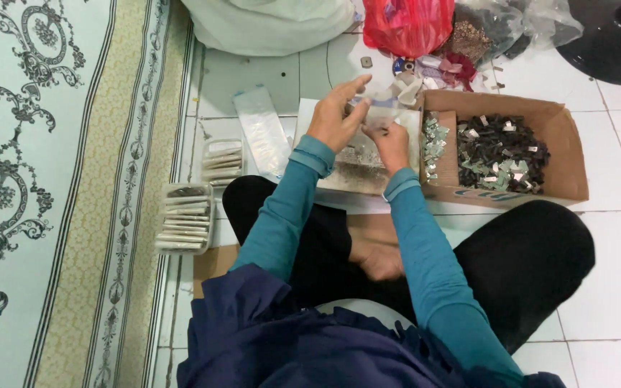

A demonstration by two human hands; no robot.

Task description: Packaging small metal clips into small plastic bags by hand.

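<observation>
A small clear plastic bag [381, 100] is pinched between the left hand [336, 115] and the right hand [391, 141], both closed on it, above the tiled floor [612, 251]. Just beside, a cardboard box [562, 154] of small dark pieces is seen.

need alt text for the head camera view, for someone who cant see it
Seen from above, a person sitting cross-legged on a tiled floor holds a small clear packet between the left hand and right hand. A cardboard box of small dark pieces sits to the right, stacks of filled packets to the left.
</observation>
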